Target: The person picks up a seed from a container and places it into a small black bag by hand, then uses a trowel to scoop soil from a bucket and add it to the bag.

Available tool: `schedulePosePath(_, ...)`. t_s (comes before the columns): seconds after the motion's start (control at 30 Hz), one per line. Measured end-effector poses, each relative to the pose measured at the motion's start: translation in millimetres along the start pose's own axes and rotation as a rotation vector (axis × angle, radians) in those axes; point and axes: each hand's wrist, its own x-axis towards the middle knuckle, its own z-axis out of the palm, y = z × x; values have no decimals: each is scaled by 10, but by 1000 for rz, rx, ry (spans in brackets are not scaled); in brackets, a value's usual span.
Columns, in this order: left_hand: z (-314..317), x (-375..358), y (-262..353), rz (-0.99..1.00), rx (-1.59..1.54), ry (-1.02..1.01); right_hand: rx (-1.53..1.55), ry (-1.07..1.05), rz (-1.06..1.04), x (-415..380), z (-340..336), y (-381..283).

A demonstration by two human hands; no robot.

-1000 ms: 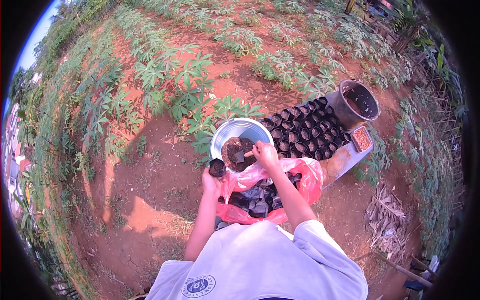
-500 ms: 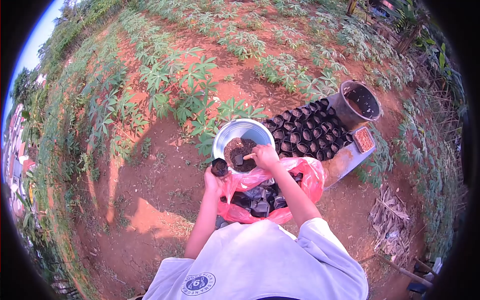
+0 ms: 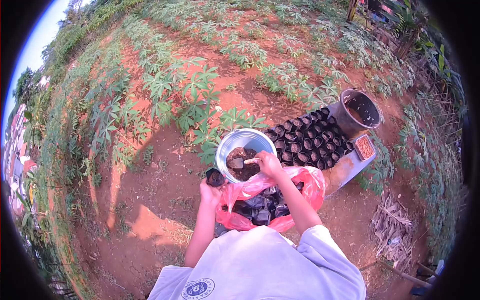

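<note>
My left hand [image 3: 211, 191] holds a small black pot bag [image 3: 215, 177] with dark soil in it, beside the left rim of a silver basin [image 3: 225, 145]. My right hand [image 3: 269, 164] is closed on the light handle of a small trowel [image 3: 238, 162], whose blade lies over the dark soil [image 3: 246, 171] in the basin. Just below the basin, a pink plastic bag [image 3: 312, 182] stands open with several black pot bags [image 3: 262, 215] inside.
Rows of filled black pot bags [image 3: 305, 142] stand on a board [image 3: 345, 172] at the right. A dark bucket [image 3: 350, 120] and a tray of reddish grains [image 3: 364, 147] are beside them. Leafy plants [image 3: 200, 87] grow ahead; dry leaves [image 3: 392, 225] lie at the right.
The trowel blade has lifted and turned leftward over the soil, with my right hand slightly lower. My left hand and its pot bag have shifted slightly down and left.
</note>
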Motion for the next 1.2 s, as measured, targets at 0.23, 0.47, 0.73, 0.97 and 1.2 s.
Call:
schedulePosePath(0.23, -144, 46, 107, 24, -57, 134, 189, 53, 64, 72, 7, -38)
schedulePosePath(0.47, -64, 4, 203, 22, -74, 58, 396, 167, 201, -6, -176, -124)
schedulePosePath(0.73, 193, -50, 88, -3, 60, -31, 765, 339, 394, -394, -285, -220)
schedulePosePath(0.97, 336, -25, -75, -26, 126, -46, 1041, 444, 377, -589, -364, -178)
schedulePosePath(1.2, 622, -7, -206, -37, 50, -8, 1160, 492, 370, -649, -509, -140)
